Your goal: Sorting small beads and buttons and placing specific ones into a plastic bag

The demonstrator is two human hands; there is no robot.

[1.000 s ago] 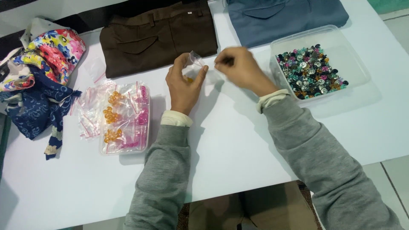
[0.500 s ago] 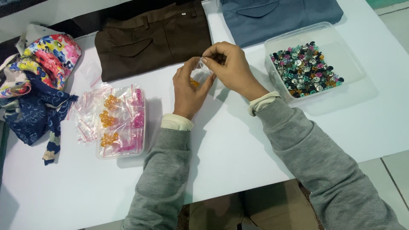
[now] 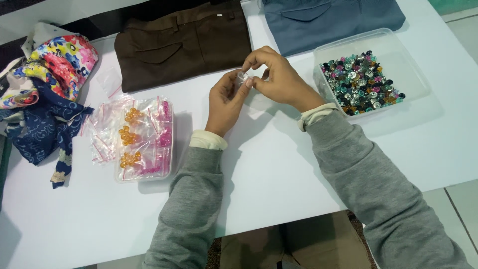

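Both hands meet above the white table [image 3: 279, 164], left hand [image 3: 225, 102] and right hand [image 3: 279, 79] pinching what looks like a small clear bag [image 3: 243, 78] between curled fingertips.

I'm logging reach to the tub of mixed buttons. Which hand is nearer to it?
Right. The right hand is just left of the clear tub of buttons; the left hand sits farther left, beyond the right one.

Garment workshop: folded trousers [image 3: 184, 42], buttons [image 3: 361, 82]
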